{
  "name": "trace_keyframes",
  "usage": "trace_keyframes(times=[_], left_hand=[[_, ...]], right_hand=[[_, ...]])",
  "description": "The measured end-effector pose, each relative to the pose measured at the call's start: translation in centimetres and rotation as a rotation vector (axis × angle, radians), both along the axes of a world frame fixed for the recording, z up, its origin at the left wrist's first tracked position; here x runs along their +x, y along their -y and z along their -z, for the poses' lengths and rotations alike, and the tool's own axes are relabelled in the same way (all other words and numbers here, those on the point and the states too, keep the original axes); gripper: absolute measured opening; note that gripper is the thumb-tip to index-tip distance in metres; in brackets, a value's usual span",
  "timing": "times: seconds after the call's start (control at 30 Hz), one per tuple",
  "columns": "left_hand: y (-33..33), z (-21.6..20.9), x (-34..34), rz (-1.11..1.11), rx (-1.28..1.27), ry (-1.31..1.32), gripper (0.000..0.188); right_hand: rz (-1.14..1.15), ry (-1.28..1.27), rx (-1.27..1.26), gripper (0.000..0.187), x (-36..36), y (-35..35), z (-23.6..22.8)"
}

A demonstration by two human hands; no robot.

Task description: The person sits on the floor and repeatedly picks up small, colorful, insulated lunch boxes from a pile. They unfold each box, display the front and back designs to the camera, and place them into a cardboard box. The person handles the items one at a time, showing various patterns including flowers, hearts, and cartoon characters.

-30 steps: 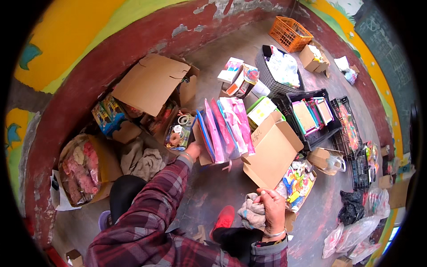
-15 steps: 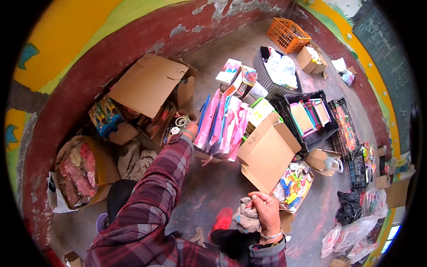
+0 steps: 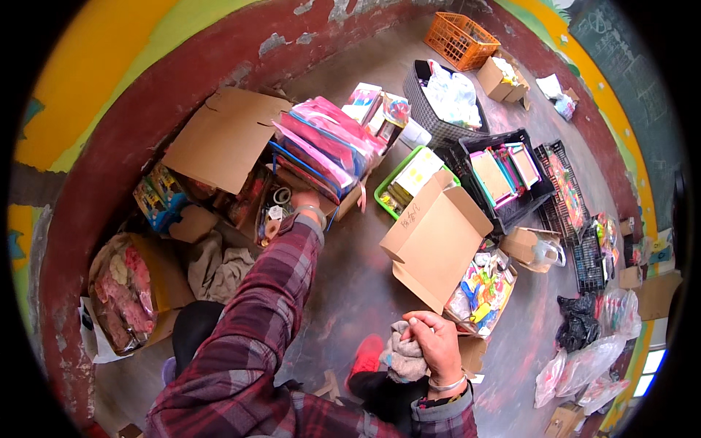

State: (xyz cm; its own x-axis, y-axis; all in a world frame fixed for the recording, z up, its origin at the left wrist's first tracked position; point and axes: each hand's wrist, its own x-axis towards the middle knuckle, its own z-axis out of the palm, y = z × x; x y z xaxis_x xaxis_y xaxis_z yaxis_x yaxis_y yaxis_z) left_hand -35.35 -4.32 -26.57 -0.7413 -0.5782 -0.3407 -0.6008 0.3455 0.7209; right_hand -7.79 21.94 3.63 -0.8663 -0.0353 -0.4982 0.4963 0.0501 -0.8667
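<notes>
My left hand (image 3: 309, 202) reaches forward into a small cardboard box; its fingers are hidden among the box's contents. Rolls of tape (image 3: 282, 195) lie in that box just left of the hand. Pink and blue plastic folders (image 3: 328, 142) lean in a slanted stack directly beyond the hand, above the box. Low in front of my body, my right hand (image 3: 436, 347) is closed, with a crumpled grey cloth (image 3: 402, 356) held at its fingers. An open brown carton (image 3: 437, 241) with its lid raised stands beyond the right hand, colourful small items (image 3: 482, 292) inside.
On the left are a large flapped carton (image 3: 223, 139) and a box of pink bagged goods (image 3: 124, 292). A green tray (image 3: 418, 179), black crate (image 3: 537, 191), grey woven basket (image 3: 438, 120) and orange crate (image 3: 461, 40) stand beyond. Plastic bags (image 3: 584, 372) lie at right.
The pink folders have shifted away and to the left, from standing upright to slanting, uncovering the green tray. My left hand stays at the small box. My right hand keeps the grey cloth.
</notes>
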Motion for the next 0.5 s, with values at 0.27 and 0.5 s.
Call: trace_keyframes(times=[0.27,0.5], left_hand=[[-3.6,-1.1,-1.0,0.777,-0.962,0.569,0.044],[-2.7,0.3,-1.1,0.186,-0.020,-0.071,0.043]], right_hand=[[-0.025,0.035,0.016,0.018,0.1,-0.4,0.9],[-0.143,0.007,0.063,0.022,0.7,-0.3,0.8]])
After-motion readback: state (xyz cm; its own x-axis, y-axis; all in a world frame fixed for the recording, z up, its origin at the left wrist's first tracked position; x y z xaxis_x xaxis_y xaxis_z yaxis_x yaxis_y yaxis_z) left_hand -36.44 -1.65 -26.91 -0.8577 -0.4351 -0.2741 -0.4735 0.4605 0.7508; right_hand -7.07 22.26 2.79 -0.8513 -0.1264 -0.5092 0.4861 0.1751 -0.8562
